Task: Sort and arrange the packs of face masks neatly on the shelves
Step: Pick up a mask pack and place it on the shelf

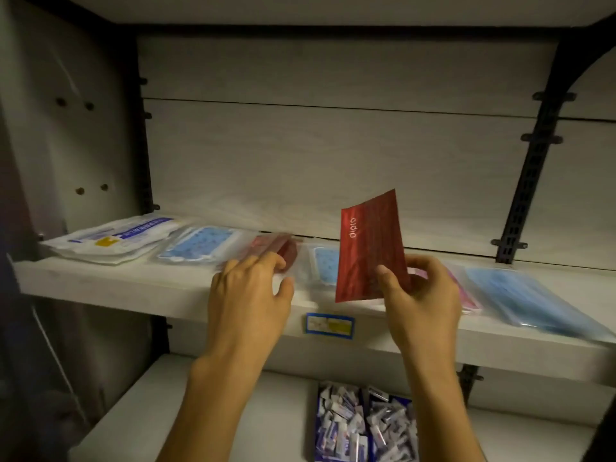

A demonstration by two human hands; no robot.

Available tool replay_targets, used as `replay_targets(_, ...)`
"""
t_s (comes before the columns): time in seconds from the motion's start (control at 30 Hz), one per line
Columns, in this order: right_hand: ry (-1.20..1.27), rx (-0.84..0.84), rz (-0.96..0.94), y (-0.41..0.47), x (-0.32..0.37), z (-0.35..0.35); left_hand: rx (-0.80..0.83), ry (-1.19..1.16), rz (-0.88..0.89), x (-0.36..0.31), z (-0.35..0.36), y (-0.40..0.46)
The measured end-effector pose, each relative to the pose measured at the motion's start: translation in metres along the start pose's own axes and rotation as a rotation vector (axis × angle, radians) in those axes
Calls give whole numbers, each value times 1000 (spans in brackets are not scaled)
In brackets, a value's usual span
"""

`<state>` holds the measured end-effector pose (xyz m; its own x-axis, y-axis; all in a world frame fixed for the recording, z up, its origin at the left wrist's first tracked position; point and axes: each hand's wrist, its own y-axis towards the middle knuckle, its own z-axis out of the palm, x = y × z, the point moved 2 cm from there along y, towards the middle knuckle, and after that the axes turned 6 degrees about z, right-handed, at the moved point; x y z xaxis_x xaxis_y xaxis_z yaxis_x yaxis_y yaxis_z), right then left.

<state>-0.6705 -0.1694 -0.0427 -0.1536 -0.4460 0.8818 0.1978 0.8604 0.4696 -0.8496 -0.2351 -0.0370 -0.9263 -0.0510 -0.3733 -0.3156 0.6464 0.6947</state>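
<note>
The shelf (110, 281) and back panel (333, 155) look like pale, matt wood-grain board; the slotted upright (530, 181) is black metal; the red pack (370, 245) held upright is glossy foil-like film with a streaked sheen; the blue mask packs (200, 245) lie in clear, shiny plastic; the white pack (113, 238) is smooth printed plastic; the label (330, 324) on the shelf edge looks like paper.
</note>
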Motion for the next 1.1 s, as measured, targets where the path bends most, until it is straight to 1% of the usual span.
replay_targets(0.2, -38, 41, 50, -8, 21, 99, -18, 1, 37, 83, -29, 40)
replay_targets(0.3, -82, 16, 56, -10, 22, 138, -14, -2, 43, 118, -33, 54)
replay_targets(0.43, -180, -24, 84, -13, 15, 174, 31, -25, 67, 149, -29, 67)
replay_targets(0.63, -390, -60, 132, -4, 8, 197, 57, -69, 85, 175, -22, 82)
replay_targets(0.8, -602, -73, 108, 2, 1, 212, 74, -79, 52, 191, -15, 85)
replay_targets(0.97, -708, -72, 120, 7, 2, 222, 100, -76, 35, 203, -14, 88)
replay_targets(1.1, -698, -109, 66, 4, 5, 212, 71, -109, 68, 197, -10, 92)
